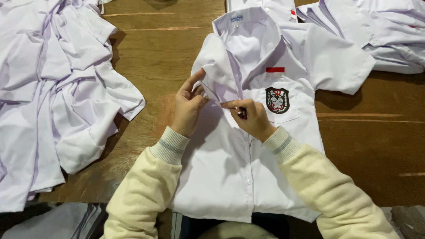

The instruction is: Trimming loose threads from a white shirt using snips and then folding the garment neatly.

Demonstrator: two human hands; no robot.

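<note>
Both hands pinch the front placket of a white shirt spread on the table.

The left hand [188,108] grips the shirt's [230,168] lifted left front panel near the chest, thumb raised along the fold; the right hand [251,117] is closed on the button edge beside it, fingertips touching the cloth. The shirt lies collar-away in the middle of the wooden table [159,53], with a red-and-white patch [275,70] above a crest badge [277,100] on its pocket. A heap of white shirts [53,97] sits to the left, and 1 more pile [376,31] at the far right.
</note>
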